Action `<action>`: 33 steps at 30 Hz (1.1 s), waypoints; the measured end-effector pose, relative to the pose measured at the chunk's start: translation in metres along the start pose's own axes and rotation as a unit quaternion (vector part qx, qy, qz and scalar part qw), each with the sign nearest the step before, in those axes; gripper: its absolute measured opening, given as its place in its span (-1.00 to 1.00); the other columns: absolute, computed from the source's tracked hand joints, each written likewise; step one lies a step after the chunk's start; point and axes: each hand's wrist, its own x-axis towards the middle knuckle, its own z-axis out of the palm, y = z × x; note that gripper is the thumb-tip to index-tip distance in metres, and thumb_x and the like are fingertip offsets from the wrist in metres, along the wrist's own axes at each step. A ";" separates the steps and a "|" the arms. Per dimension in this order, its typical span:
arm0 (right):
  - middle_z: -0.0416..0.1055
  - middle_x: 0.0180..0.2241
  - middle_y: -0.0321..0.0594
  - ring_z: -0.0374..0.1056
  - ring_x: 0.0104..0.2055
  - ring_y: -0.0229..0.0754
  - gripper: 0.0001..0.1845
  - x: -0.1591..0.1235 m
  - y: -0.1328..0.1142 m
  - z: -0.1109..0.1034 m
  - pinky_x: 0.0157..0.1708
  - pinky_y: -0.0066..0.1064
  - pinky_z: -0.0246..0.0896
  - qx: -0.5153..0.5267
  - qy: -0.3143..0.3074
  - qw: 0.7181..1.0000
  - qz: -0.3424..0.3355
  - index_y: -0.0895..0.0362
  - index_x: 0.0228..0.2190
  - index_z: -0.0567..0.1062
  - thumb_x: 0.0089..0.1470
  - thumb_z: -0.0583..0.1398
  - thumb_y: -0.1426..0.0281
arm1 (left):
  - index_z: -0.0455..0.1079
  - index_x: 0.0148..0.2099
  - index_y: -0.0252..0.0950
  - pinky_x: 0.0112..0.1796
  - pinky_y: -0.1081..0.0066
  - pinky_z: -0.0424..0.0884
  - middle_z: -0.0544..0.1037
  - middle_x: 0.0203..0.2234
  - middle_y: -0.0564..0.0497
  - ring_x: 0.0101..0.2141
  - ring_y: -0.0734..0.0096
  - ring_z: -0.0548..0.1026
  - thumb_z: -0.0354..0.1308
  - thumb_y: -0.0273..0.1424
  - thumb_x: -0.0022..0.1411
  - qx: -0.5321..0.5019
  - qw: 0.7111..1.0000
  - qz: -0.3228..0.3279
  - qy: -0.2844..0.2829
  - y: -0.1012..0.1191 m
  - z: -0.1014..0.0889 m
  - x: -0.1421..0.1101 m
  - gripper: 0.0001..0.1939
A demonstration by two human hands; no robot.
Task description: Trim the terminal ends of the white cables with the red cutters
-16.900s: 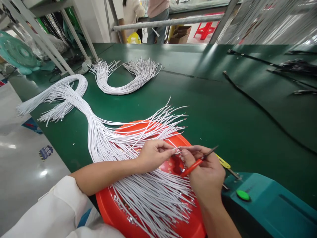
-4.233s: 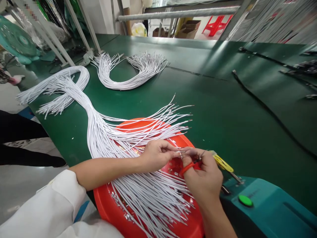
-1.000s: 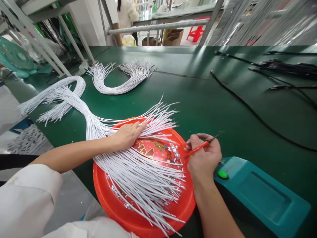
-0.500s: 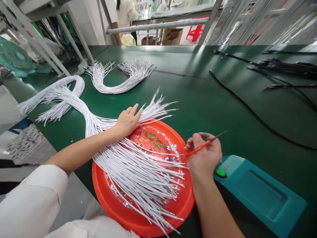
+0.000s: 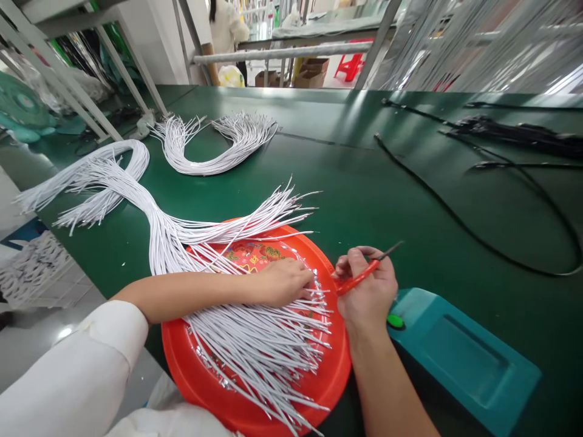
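A loose spread of thin white wires (image 5: 255, 340) lies across a round red tray (image 5: 334, 364) with a printed flower pattern. My left hand (image 5: 286, 282) is over the tray, its fingers curled and pinching at the wire ends; the fingertips are partly hidden. At the tray's right rim, my right hand (image 5: 371, 285) is closed around a tool with red handles (image 5: 357, 279). Its thin dark tip points up and to the right. Another part of the white bunch (image 5: 255, 224) fans out over the tray's far edge. Small shiny clippings lie in the tray.
On the green table (image 5: 328, 170) are a curved white wire bundle (image 5: 204, 164) and another at the left. A teal device (image 5: 469, 358) with a green button sits at the right. Black cables (image 5: 519, 133) lie farther back. Metal rack legs (image 5: 132, 67) stand at the left.
My left hand has moved from the far part of the bunch, which it was pressing, toward the wire ends in the tray. My right hand still holds the red-handled tool.
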 end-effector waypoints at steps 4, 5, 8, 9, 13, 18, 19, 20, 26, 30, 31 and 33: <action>0.30 -0.64 -0.46 0.19 -0.64 -0.40 -0.72 0.001 0.001 -0.002 -0.63 -0.57 0.11 0.002 -0.006 1.000 -0.001 0.10 -0.43 0.32 -0.16 0.30 0.28 | 0.37 -0.29 -0.33 -0.28 0.41 0.30 0.47 -0.39 -0.02 -0.34 0.38 0.42 0.06 -0.33 0.19 -0.124 0.990 -0.060 -0.001 0.002 -0.006 0.005 -0.83; 0.30 -0.64 -0.46 0.19 -0.64 -0.40 -0.72 0.001 0.001 -0.002 -0.63 -0.57 0.11 0.004 -0.007 1.000 0.001 0.10 -0.43 0.33 -0.17 0.30 0.29 | 0.37 -0.25 -0.32 -0.33 0.44 0.30 0.47 -0.42 0.00 -0.39 0.42 0.41 0.06 -0.32 0.19 -0.180 0.979 -0.091 0.014 0.002 -0.008 0.004 -0.82; 0.32 -0.63 -0.45 0.20 -0.62 -0.40 -0.71 0.000 0.001 -0.003 -0.60 -0.57 0.13 0.007 -0.003 1.000 0.010 0.10 -0.43 0.33 -0.18 0.31 0.29 | 0.32 -0.04 -0.32 -0.45 0.51 0.27 0.44 -0.52 0.09 -0.51 0.53 0.37 0.04 -0.29 0.19 -0.369 0.915 -0.143 0.075 0.003 -0.013 0.002 -0.68; 0.34 -0.62 -0.44 0.22 -0.61 -0.40 -0.69 -0.001 0.002 -0.003 -0.59 -0.56 0.15 0.007 0.002 1.000 0.011 0.10 -0.42 0.34 -0.20 0.32 0.29 | 0.32 -0.01 -0.33 -0.46 0.53 0.26 0.43 -0.53 0.09 -0.52 0.55 0.36 0.03 -0.28 0.19 -0.415 0.893 -0.140 0.101 0.003 -0.015 0.002 -0.64; 0.45 -0.51 -0.34 0.33 -0.52 -0.35 -0.61 -0.004 0.004 -0.003 -0.49 -0.51 0.23 -0.018 -0.005 1.000 0.013 0.12 -0.38 0.35 -0.27 0.37 0.30 | 0.46 -0.11 -0.36 -0.47 0.54 0.22 0.45 -0.51 0.05 -0.52 0.58 0.32 0.02 -0.21 0.20 -0.463 0.856 -0.122 0.194 0.007 -0.021 -0.001 -0.63; 0.48 -0.45 -0.29 0.41 -0.41 -0.25 -0.63 -0.010 0.001 0.002 -0.39 -0.41 0.29 -0.045 -0.018 0.998 -0.030 0.11 -0.41 0.36 -0.29 0.37 0.31 | 0.53 -0.25 -0.34 -0.42 0.54 0.24 0.52 -0.49 0.04 -0.48 0.53 0.37 0.01 -0.27 0.19 -0.382 0.888 -0.133 0.218 0.009 -0.027 -0.006 -0.68; 0.47 -0.46 -0.29 0.41 -0.42 -0.25 -0.63 -0.012 0.001 0.003 -0.39 -0.39 0.29 -0.057 -0.017 0.998 -0.035 0.11 -0.41 0.36 -0.28 0.37 0.31 | 0.53 -0.28 -0.33 -0.41 0.54 0.24 0.53 -0.49 0.04 -0.47 0.52 0.38 0.01 -0.30 0.19 -0.360 0.898 -0.136 0.214 0.008 -0.028 -0.007 -0.70; 0.47 -0.46 -0.29 0.40 -0.43 -0.25 -0.64 -0.013 0.000 0.003 -0.38 -0.38 0.30 -0.074 -0.016 0.996 -0.040 0.11 -0.42 0.37 -0.28 0.37 0.30 | 0.53 -0.30 -0.33 -0.42 0.53 0.23 0.54 -0.50 0.05 -0.47 0.52 0.38 0.00 -0.32 0.18 -0.339 0.907 -0.139 0.209 0.008 -0.028 -0.008 -0.71; 0.46 -0.45 -0.26 0.39 -0.40 -0.20 -0.78 -0.014 0.007 -0.007 -0.33 -0.33 0.29 -0.261 -0.058 0.950 -0.160 0.11 -0.45 0.41 -0.17 0.31 0.31 | 0.53 -0.33 -0.32 -0.48 0.50 0.16 0.56 -0.50 0.01 -0.50 0.48 0.40 0.01 -0.39 0.14 -0.247 0.937 -0.167 0.179 0.004 -0.028 -0.009 -0.75; 0.46 -0.43 -0.27 0.38 -0.39 -0.19 -0.81 -0.014 0.011 -0.012 -0.33 -0.34 0.27 -0.306 -0.073 0.932 -0.181 0.10 -0.43 0.42 -0.14 0.29 0.32 | 0.51 -0.28 -0.30 -0.43 0.51 0.22 0.58 -0.44 0.01 -0.44 0.47 0.44 -0.02 -0.41 0.18 -0.271 0.939 -0.136 0.162 0.005 -0.028 -0.010 -0.74; 0.45 -0.44 -0.28 0.37 -0.39 -0.21 -0.80 -0.014 0.011 -0.011 -0.34 -0.35 0.27 -0.288 -0.068 0.940 -0.171 0.10 -0.43 0.41 -0.14 0.29 0.32 | 0.50 -0.26 -0.29 -0.41 0.51 0.24 0.58 -0.41 0.02 -0.42 0.47 0.45 -0.02 -0.40 0.19 -0.287 0.935 -0.132 0.159 0.005 -0.027 -0.010 -0.75; 0.43 -0.46 -0.30 0.36 -0.42 -0.23 -0.78 -0.013 0.010 -0.008 -0.36 -0.36 0.27 -0.241 -0.049 0.959 -0.143 0.11 -0.44 0.39 -0.16 0.30 0.31 | 0.50 -0.27 -0.30 -0.38 0.52 0.25 0.58 -0.40 0.02 -0.40 0.48 0.45 0.00 -0.40 0.18 -0.315 0.926 -0.134 0.158 0.005 -0.026 -0.009 -0.76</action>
